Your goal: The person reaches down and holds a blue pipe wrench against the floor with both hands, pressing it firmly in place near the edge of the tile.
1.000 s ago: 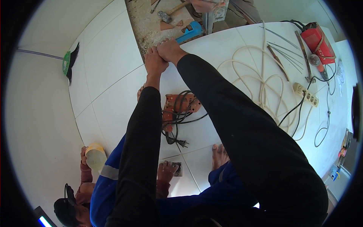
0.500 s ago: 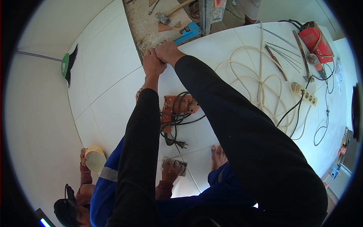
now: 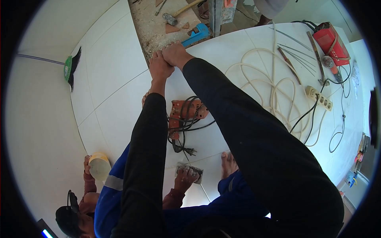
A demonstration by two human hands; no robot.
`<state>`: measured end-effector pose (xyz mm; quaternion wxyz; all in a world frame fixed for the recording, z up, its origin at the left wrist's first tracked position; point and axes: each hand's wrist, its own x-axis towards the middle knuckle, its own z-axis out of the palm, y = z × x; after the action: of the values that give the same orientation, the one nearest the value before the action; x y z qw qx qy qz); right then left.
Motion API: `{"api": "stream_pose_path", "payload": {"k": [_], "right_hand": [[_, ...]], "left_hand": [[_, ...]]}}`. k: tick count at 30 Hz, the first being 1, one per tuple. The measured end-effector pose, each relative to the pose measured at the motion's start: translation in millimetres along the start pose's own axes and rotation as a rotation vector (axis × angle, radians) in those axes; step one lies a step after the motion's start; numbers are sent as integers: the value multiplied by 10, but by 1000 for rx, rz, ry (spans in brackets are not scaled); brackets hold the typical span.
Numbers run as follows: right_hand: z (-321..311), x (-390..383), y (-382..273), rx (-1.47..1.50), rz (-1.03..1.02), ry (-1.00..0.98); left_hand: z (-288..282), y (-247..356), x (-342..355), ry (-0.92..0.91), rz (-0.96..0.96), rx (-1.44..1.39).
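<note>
My left hand and my right hand are side by side at the edge where the white floor tiles meet a dusty unfinished strip, fingers curled over that edge. A blue pipe wrench lies just past my right hand, and a sledgehammer farther off. An orange power tool, wound with black cable and plug, rests between my forearms.
A co-worker holds a yellow bucket and a grey pad on the tiles. Around me are a broom, cream cable coils, a power strip, an angle grinder, metal rods, a red machine.
The co-worker's hand near my foot has slid right with the grey pad. The hand of another person at the top has left view. My hands stay at the edge.
</note>
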<state>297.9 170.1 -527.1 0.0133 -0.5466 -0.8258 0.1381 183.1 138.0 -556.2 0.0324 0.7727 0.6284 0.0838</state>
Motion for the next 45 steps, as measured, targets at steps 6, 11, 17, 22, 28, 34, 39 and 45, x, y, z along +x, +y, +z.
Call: {"api": "stream_pose_path", "payload": {"k": [6,11,17,22,28,34,39,45], "right_hand": [[33,10,0,-11,0,-5],[99,58,-8,-76,59,19],[111,67,-30,-58,58,27],[123,69,-23,-65,60,19],[101,88,-24,-74,67,18],[93,62,-57,-89,55,3],[110,49,-17,-70,66,28],[55,21,-9,0,-9,10]], "left_hand": [[1,1,-4,-23,-1,15],[6,22,7,-9,18,19],[10,-12,-4,-16,6,15],[27,-11,-4,-2,7,0],[49,-33,21,23,29,16],[60,-64,8,-14,6,16],[63,-25,14,-12,18,8],[62,-61,-8,14,27,8]]}}
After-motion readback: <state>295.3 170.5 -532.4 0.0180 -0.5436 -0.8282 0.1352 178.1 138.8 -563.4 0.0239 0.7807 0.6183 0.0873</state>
